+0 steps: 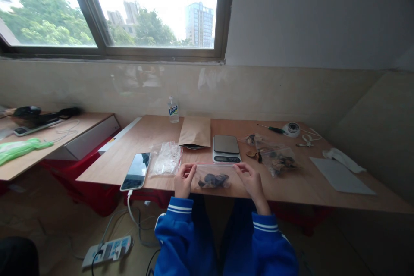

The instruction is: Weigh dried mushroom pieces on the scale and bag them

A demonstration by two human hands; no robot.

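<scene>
Two pinches, left hand (pixel 184 178) and right hand (pixel 249 179), held a bag (pixel 211 169) by its top corners, long edge running left to right.

Bright blue sleeves (pixel 181 239) with white trim, worn over bare hands' wrists.
Two thin white stripes (pixel 265 226) ringed each cuff (pixel 178 207), and I could see a touch of white along each sleeve's outer side; the trousers (pixel 204 222) were blue too, darker in the shadow.
</scene>
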